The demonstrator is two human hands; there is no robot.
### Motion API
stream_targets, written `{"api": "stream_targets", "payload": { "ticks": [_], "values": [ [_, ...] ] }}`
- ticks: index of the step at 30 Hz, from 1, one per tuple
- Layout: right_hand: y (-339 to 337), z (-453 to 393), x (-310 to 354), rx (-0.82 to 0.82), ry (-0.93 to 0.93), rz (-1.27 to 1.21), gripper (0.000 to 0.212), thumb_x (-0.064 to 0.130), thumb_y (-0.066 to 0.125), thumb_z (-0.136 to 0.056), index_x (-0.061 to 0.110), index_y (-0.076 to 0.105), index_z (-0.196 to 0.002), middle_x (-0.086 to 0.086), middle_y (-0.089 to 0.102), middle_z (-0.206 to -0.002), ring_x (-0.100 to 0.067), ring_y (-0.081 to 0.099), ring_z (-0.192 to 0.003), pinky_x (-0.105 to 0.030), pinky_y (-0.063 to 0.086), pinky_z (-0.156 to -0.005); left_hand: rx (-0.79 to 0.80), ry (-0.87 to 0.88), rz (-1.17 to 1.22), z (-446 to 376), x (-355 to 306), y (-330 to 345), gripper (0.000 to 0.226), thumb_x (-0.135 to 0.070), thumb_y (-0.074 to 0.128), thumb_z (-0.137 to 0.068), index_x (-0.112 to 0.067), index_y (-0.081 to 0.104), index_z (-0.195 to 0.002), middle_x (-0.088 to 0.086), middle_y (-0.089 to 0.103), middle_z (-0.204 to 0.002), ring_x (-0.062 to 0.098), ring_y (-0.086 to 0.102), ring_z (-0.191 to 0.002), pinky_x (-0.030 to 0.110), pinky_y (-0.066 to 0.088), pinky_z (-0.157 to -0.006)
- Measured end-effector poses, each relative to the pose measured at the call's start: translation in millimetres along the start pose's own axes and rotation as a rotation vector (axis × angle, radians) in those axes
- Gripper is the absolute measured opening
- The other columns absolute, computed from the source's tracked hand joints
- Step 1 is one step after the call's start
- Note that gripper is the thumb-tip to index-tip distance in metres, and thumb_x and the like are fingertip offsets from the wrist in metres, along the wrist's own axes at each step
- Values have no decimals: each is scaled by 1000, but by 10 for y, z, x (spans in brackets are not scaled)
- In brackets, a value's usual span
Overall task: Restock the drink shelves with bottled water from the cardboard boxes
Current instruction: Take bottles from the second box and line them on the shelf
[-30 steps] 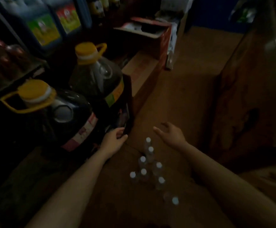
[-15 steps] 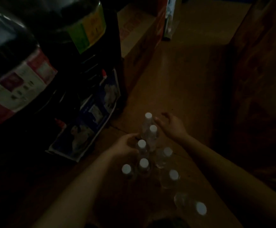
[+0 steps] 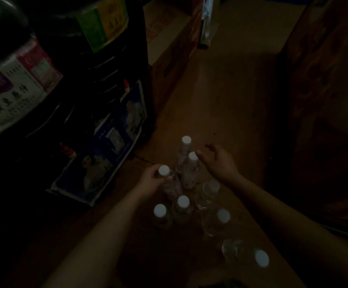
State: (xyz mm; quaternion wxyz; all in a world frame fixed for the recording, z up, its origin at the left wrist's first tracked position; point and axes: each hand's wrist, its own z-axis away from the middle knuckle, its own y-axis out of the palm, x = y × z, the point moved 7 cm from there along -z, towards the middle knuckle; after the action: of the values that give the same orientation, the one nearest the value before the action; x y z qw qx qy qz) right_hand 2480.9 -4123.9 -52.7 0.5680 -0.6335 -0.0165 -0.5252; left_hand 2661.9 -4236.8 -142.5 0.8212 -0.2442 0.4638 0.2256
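Both forearms are showing bare, with no sleeves reaching into view; the left hand [image 3: 151,181] and right hand [image 3: 221,163] are wearing nothing visible.

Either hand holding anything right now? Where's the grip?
Left hand grips a water bottle around its neck, just under the cap. Right hand holds nothing.

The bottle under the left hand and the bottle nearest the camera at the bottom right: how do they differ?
The bottle under the left hand is gripped just below its cap by the left hand; the nearest bottle is untouched. The gripped one sits in the cluster beside other bottles and shows a pale pinkish label; the nearest one stands apart at the end of the group, and no label can be made out on it. Both are clear plastic with white caps.
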Motion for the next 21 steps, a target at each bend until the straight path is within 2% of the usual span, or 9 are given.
{"api": "stream_targets", "payload": {
  "ticks": [5, 9, 14, 16, 18, 21],
  "values": [
    [-76, 23, 196, -6, -32, 29, 61, 53, 51, -92, 15, 43, -140, -6, 49, -141, -20, 50, -123, -26, 39, -88, -122, 45, 100, 103, -308, -296, 53, -25, 69, -82, -17, 50, -131, 3, 53, -130, 21, 52, -119, 28, 49, -83],
    [-203, 80, 607, 33, -87, -19, 64, 54, 53, -90, 16, 43, -141, -6, 49, -141, -18, 50, -124, -26, 40, -87, -212, 165, 89, 308, -906, -678, 35, -33, 67, -83, -20, 57, -114, 2, 56, -119, 19, 55, -110, 33, 50, -84],
    [-389, 208, 1320, 270, -101, -142, 76, 53, 67, -80, 24, 37, -144, -7, 44, -144, -21, 47, -127, -34, 47, -96, -359, 278, 177, 699, -1868, -1144, 8, -31, 63, -88, -28, 59, -94, -4, 66, -99, 16, 64, -98, 25, 52, -75],
    [-522, 305, 1705, 368, -135, -150, 80, 45, 73, -78, 26, 33, -144, -5, 41, -146, -21, 45, -129, -31, 46, -95, -400, 307, 186, 905, -2329, -1319, 10, -31, 61, -89, -24, 59, -96, 3, 67, -104, 19, 64, -101, 31, 54, -81],
    [-690, 392, 2088, 444, -153, -157, 87, 37, 78, -75, 26, 30, -146, -3, 39, -147, -20, 42, -131, -28, 45, -93, -430, 337, 187, 1150, -2821, -1471, 19, -30, 60, -91, -16, 58, -103, 8, 68, -107, 17, 65, -98, 30, 55, -81],
    [-973, 530, 2654, 548, -187, -164, 95, 29, 83, -71, 26, 28, -148, -2, 45, -142, -20, 47, -128, -32, 48, -98, -478, 349, 244, 1539, -3536, -1721, 25, -31, 62, -90, -11, 60, -103, 5, 70, -99, 16, 68, -90, 29, 57, -78]
  ]
}}
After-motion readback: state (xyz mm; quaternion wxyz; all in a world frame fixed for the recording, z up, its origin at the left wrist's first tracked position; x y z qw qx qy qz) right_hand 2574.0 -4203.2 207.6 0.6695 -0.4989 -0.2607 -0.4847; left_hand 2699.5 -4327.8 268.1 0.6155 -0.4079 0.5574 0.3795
